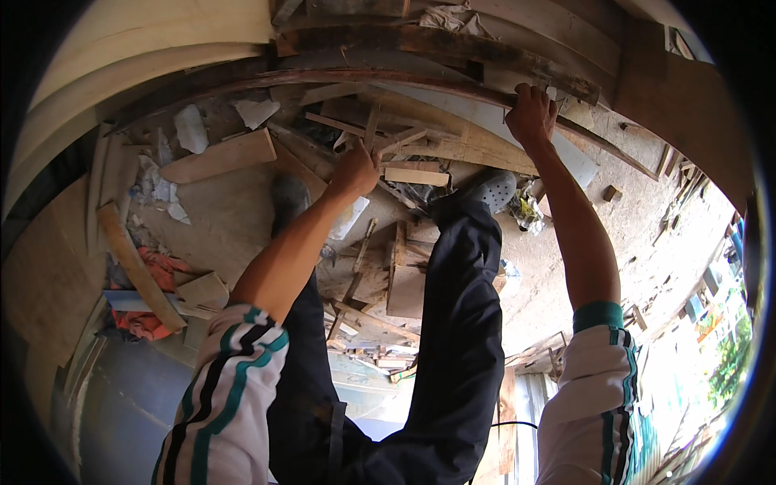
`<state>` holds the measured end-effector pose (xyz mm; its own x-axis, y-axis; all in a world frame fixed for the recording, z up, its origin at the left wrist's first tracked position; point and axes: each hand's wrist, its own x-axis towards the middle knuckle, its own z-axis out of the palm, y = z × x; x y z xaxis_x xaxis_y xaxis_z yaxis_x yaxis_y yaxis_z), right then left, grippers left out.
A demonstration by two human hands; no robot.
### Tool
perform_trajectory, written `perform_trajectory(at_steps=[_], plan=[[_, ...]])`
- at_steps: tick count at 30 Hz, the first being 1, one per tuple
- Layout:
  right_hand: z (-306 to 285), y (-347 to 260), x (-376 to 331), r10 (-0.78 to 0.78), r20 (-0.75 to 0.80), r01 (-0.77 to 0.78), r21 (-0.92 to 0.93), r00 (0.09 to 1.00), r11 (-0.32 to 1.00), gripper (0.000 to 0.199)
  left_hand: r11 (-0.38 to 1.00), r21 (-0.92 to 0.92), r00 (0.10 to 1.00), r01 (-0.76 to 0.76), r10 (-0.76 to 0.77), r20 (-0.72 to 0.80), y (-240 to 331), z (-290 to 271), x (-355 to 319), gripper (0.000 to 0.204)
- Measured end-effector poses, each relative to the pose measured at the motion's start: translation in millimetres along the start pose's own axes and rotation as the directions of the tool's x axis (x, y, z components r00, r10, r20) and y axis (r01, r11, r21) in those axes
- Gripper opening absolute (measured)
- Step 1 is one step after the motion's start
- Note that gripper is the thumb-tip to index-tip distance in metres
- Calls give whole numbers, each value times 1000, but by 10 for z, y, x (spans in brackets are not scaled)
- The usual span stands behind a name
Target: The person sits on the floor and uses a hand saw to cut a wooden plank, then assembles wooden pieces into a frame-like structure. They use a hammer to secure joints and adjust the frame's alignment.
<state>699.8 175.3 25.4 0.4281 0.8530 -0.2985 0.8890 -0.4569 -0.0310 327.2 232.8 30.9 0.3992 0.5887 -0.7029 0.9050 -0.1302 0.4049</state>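
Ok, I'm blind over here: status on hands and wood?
Right hand gripping long wooden strip. Left hand by wooden slats, grip unclear. Wood offcuts litter floor.

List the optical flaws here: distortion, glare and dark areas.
Head view: black fisheye rim around the scene, the long reddish-brown wooden strip appearing as an arc; head view, right: glare paling the dusty beige floor, green leafy foliage at lower right overbright; head view, lower middle: the black fabric trousers so dark that detail fades.
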Motion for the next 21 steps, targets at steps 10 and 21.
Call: perform_trajectory(at_steps=[10,21], plan=[[51,216,-128,-9,-20,12,145,1000,989,35,968,-86,944,-237,208,-257,369,-1116,-746,69],[-50,288,-191,-195,-70,206,202,978,958,38,933,81,777,-350,337,-531,584,-1421,661,52]])
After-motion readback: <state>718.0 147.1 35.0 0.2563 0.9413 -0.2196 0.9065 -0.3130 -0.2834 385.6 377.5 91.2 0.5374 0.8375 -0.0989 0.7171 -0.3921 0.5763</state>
